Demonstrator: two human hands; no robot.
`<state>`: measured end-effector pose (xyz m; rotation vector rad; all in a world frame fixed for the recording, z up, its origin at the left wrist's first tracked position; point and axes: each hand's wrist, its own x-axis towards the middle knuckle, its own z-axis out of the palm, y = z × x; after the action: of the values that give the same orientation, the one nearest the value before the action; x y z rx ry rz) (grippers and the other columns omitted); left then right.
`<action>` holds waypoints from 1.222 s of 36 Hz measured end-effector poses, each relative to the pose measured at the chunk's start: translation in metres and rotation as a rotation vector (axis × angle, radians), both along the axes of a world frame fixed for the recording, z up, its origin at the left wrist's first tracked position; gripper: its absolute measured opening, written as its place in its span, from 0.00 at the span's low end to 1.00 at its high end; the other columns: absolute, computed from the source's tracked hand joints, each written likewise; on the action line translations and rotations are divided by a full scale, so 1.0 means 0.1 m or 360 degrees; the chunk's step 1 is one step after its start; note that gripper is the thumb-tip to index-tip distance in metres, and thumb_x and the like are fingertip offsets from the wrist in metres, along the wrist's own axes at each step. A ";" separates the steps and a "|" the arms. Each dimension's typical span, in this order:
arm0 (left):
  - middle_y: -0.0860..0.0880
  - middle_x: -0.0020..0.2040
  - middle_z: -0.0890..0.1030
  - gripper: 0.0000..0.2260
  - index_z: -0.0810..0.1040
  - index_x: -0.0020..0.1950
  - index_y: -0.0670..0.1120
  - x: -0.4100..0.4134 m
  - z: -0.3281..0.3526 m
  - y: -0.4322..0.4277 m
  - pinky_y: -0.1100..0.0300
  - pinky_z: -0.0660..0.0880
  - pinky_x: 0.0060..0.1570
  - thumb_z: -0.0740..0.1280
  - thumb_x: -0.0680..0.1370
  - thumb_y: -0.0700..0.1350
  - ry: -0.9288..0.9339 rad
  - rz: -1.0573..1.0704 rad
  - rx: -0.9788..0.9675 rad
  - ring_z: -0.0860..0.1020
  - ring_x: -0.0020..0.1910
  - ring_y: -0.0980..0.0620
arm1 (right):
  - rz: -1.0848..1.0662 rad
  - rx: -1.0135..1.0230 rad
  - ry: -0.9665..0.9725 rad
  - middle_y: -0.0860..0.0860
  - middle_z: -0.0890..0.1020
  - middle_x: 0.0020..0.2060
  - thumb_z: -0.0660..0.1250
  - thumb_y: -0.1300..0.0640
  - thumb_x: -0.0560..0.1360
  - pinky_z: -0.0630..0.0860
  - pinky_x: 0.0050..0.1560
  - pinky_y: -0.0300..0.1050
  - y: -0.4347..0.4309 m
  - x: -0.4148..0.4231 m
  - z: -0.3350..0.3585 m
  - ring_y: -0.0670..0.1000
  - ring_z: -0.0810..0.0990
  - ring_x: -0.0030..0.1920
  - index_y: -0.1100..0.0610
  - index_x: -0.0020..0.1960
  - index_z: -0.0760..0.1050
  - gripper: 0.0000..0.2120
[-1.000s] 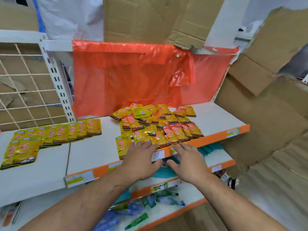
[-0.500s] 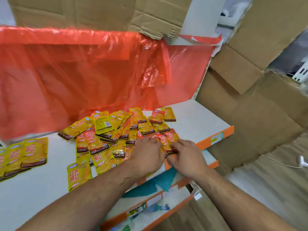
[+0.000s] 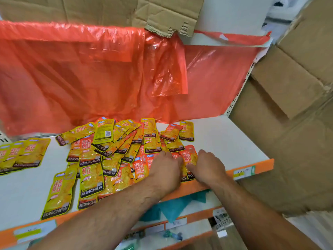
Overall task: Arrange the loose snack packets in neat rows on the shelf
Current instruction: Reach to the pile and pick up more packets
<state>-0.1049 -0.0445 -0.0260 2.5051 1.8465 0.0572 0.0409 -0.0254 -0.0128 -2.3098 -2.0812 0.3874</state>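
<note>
- The shelf (image 3: 225, 138) is a white board with an orange front edge; a price label (image 3: 243, 173) sits on that edge near the front right corner.
- The loose snack packets (image 3: 115, 156) lie in an overlapping heap across the middle of the shelf, from the back edge to the front edge. Most are yellow, several are orange, and many are skewed or partly covered by others.
- A row of yellow packets (image 3: 27, 154) lies at the left edge of the view, overlapped side by side and apart from the heap.
- The left hand (image 3: 165, 170) lies palm down on the front right part of the heap, close to the front edge. Its fingertips are hidden behind the knuckles, so whether it grips a packet cannot be determined.
- The right hand (image 3: 207, 166) is just beside the left hand, at the right border of the heap. Its thumb lies on top of an orange packet (image 3: 188, 156) and its fingers are curled down at that packet's right side, pinching it.
- The right third of the shelf surface carries no packets.
- A red plastic sheet (image 3: 90, 78) hangs behind the back edge of the shelf.
- Cardboard (image 3: 297, 87) stands to the right of the shelf and above the sheet.
- A lower shelf (image 3: 180, 237) shows beneath the front edge, with a teal item (image 3: 173, 208) above it.
</note>
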 end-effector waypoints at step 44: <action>0.53 0.28 0.75 0.11 0.74 0.37 0.46 -0.41 0.26 -0.95 0.61 0.67 0.31 0.70 0.76 0.36 -0.2291 0.1670 -0.0149 0.73 0.30 0.52 | 0.0435 -0.0436 0.1832 0.47 0.84 0.34 0.73 0.61 0.74 0.69 0.31 0.38 -0.28 -0.32 0.01 0.41 0.78 0.29 0.57 0.44 0.82 0.00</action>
<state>-0.1459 -0.1395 0.0003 0.5591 1.8482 1.2595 0.0088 -0.0531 -0.0115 -1.2345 -1.6920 1.5945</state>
